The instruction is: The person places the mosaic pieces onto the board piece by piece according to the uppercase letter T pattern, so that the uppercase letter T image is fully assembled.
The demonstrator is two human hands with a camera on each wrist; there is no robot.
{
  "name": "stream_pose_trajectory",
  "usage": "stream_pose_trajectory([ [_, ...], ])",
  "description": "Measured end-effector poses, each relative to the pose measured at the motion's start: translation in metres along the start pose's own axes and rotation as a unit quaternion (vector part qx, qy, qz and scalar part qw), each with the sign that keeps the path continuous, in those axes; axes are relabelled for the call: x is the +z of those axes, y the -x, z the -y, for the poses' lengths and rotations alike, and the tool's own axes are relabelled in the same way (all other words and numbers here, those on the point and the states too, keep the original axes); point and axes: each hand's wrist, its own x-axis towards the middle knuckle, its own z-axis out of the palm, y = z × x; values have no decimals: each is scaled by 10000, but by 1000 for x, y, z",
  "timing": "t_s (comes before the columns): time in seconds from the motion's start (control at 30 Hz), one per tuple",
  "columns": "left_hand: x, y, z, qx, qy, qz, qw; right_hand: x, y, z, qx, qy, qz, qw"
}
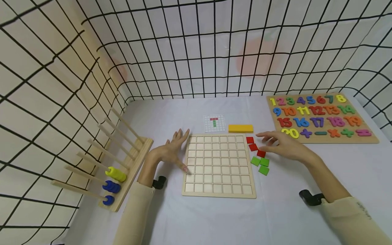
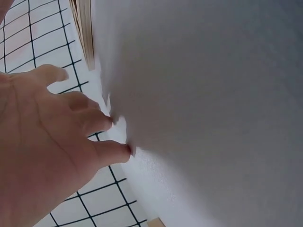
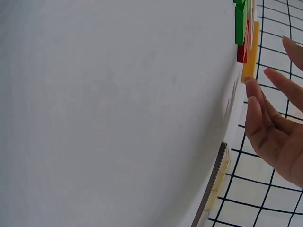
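A wooden grid board [image 1: 218,164] lies flat on the white cloth, its squares bare. My left hand [image 1: 171,148] is spread at the board's left edge, thumb and forefinger right at the rim; in the left wrist view that hand [image 2: 52,123] has its fingertips down at the cloth. My right hand [image 1: 283,145] hovers with loosely bent fingers beside the loose tiles, holding nothing. Several red tiles [image 1: 252,147] and green tiles [image 1: 264,162] lie right of the board. Beyond it are a pattern card [image 1: 214,123] with a red and green T shape and a yellow bar [image 1: 240,128].
At left stands a wooden peg rack [image 1: 134,172] with yellow rings [image 1: 116,174] and blue rings [image 1: 111,186] on some pegs. A number puzzle board [image 1: 321,119] lies at the back right. Black wire mesh [image 1: 199,51] walls off the back and sides.
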Motion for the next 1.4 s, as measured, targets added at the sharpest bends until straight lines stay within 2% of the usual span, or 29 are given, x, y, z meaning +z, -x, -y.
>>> stream_pose_trajectory([
  [0.27,1,0,1,-119,-201,174,9996,-5,0,-7,155,-393,333,9986],
  [0.57,1,1,1,-182,-425,270,9986,-9,0,-11,199,-609,486,9968],
  [0.83,4,0,-1,-205,-720,334,9966,-7,2,-13,263,-577,557,9964],
  [1.4,4,0,-4,-348,-850,398,9950,-6,-2,-18,343,-602,711,9951],
])
